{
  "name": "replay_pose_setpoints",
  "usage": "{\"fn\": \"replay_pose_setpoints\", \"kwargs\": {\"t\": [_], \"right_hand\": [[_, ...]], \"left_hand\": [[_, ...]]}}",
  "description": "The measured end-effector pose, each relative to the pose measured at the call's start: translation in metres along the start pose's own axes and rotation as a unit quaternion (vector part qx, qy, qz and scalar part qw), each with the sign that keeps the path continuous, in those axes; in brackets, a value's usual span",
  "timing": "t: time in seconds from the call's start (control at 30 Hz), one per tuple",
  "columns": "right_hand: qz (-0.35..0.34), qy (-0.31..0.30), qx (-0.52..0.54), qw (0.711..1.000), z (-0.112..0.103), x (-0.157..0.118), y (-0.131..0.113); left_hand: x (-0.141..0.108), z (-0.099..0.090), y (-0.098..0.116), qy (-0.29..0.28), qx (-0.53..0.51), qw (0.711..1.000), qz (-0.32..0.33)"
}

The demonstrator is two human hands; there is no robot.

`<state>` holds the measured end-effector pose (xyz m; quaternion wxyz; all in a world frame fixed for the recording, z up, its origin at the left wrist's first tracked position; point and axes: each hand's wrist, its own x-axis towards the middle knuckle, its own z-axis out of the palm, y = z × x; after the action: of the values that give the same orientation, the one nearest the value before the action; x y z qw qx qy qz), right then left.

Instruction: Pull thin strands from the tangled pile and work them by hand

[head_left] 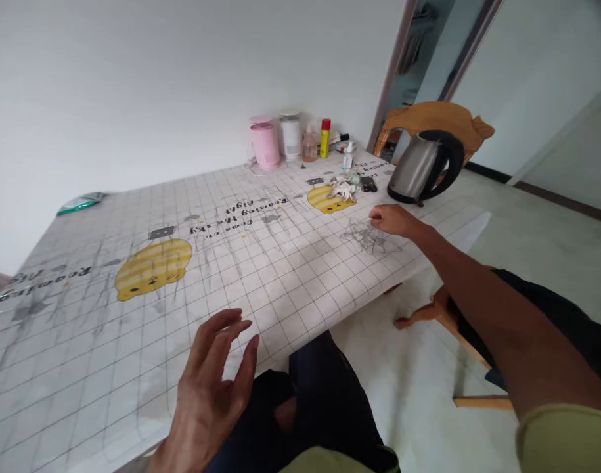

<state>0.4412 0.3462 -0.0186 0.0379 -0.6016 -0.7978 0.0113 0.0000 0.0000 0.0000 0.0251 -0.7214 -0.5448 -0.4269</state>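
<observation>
My right hand (389, 219) reaches out over the table, its fingers pinched together. It is at the upper right edge of a loose tangle of thin dark strands (366, 238), which look like fine wire or thread. Whether a strand sits between those fingertips is too small to tell. Near the table's front edge, my left hand (214, 381) hovers with fingers curved and apart, holding nothing. The tangle lies on a white checked tablecloth (300, 282) printed with yellow bear faces and dark lettering.
Right of the tangle stands a steel electric kettle (418, 167). Behind are crumpled gloves (343, 189), a small black object (368, 184), a spray bottle (348, 157), a yellow can (325, 139) and a pink canister (265, 146). A wooden chair (441, 118) stands beyond; a green-edged item (81, 203) lies far left.
</observation>
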Motion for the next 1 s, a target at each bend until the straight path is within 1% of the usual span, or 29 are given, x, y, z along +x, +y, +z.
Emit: {"fn": "replay_pose_setpoints", "kwargs": {"t": [0.07, 0.13, 0.2, 0.3, 0.37, 0.47, 0.53, 0.63, 0.73, 0.83, 0.93, 1.0], "right_hand": [[0.003, -0.023, -0.031, 0.999, 0.004, 0.023, -0.009], [-0.002, -0.033, -0.046, 0.998, 0.007, 0.037, -0.011], [-0.012, -0.043, -0.052, 0.998, 0.007, 0.044, -0.008], [-0.021, -0.042, -0.045, 0.998, -0.001, 0.045, 0.003], [-0.029, -0.024, -0.006, 0.999, -0.011, 0.041, 0.011], [-0.022, -0.003, 0.121, 0.992, -0.023, 0.031, 0.020], [0.016, 0.015, 0.217, 0.976, -0.026, 0.023, 0.021], [0.083, 0.086, 0.339, 0.933, -0.020, 0.013, 0.015], [0.127, 0.143, 0.399, 0.897, -0.009, 0.005, 0.004], [0.155, 0.164, 0.464, 0.856, -0.004, -0.001, -0.010], [0.169, 0.181, 0.527, 0.813, -0.009, -0.006, -0.022], [0.163, 0.187, 0.545, 0.801, -0.015, -0.009, -0.031]], "left_hand": [[0.000, -0.001, -0.001, -0.001, 0.007, 1.000, -0.012], [-0.002, -0.002, -0.004, -0.003, 0.019, 1.000, -0.020], [-0.004, -0.004, -0.008, -0.003, 0.032, 0.999, -0.028], [-0.007, -0.005, -0.014, -0.007, 0.040, 0.998, -0.042], [-0.008, -0.004, -0.018, -0.014, 0.032, 0.998, -0.051], [-0.007, 0.002, -0.020, -0.017, 0.012, 0.998, -0.055], [-0.007, 0.008, -0.020, -0.020, 0.002, 0.999, -0.051], [-0.006, 0.014, -0.019, -0.037, -0.014, 0.998, -0.052], [-0.007, 0.017, -0.018, -0.049, -0.027, 0.997, -0.055], [-0.009, 0.017, -0.018, -0.054, -0.031, 0.997, -0.048], [-0.011, 0.015, -0.018, -0.058, -0.031, 0.997, -0.046], [-0.010, 0.013, -0.017, -0.059, -0.039, 0.996, -0.050]]}}
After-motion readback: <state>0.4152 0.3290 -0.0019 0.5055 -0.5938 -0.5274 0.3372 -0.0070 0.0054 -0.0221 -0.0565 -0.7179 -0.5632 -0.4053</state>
